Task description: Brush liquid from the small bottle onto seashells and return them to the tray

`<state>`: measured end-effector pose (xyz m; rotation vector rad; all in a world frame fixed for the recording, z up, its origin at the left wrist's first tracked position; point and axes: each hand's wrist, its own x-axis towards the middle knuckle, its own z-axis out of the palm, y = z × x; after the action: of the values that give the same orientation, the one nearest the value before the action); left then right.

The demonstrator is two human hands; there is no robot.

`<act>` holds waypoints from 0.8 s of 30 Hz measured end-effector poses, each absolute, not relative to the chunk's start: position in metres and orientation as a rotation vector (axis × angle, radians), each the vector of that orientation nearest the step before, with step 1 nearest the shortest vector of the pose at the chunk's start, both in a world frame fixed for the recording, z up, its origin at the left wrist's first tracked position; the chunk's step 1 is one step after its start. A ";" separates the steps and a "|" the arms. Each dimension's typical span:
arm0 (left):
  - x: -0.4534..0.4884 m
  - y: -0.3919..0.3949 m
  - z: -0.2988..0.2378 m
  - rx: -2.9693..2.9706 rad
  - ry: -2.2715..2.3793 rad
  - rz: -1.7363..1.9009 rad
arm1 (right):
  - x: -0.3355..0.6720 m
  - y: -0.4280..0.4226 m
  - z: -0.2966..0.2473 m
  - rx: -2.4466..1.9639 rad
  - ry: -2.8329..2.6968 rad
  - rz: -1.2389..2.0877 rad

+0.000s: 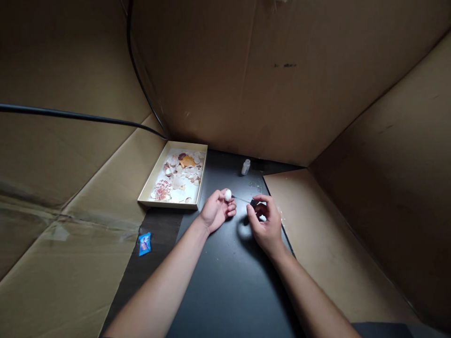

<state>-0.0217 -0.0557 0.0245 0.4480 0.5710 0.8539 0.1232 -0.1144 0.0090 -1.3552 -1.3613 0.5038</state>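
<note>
Pinched in the fingers of my left hand (218, 210) is a small white rounded piece (228, 195), possibly a shell. My right hand (265, 224) grips the black cap of a brush (253, 203). Its thin stem points left, and the dark tip is at or very near the white piece; contact cannot be made out. Beyond my hands, a small clear bottle (245, 167) stands upright without a cap, with pale contents. To the left of my left hand lies a shallow gold-rimmed tray (169, 204) holding several seashells (179, 182), some striped red, one orange.
A blue wrapped packet (144, 244) lies at the left on the dark table (218, 291). Cardboard walls (225, 94) enclose the space, and a flat cardboard sheet (327, 253) covers the right side. A black cable (88, 118) runs along the left wall.
</note>
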 end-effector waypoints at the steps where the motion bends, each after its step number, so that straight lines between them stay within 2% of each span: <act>1: -0.021 -0.056 0.024 0.472 0.582 0.850 | 0.123 -0.114 0.009 -1.349 -1.380 0.494; 24: -0.014 -0.062 0.019 0.895 0.705 0.747 | 0.125 -0.117 0.019 -1.302 -1.455 0.267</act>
<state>-0.0143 -0.0619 0.0194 0.8947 0.7045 0.7468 0.1252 -0.1168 0.0189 -1.3022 -1.4554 0.2668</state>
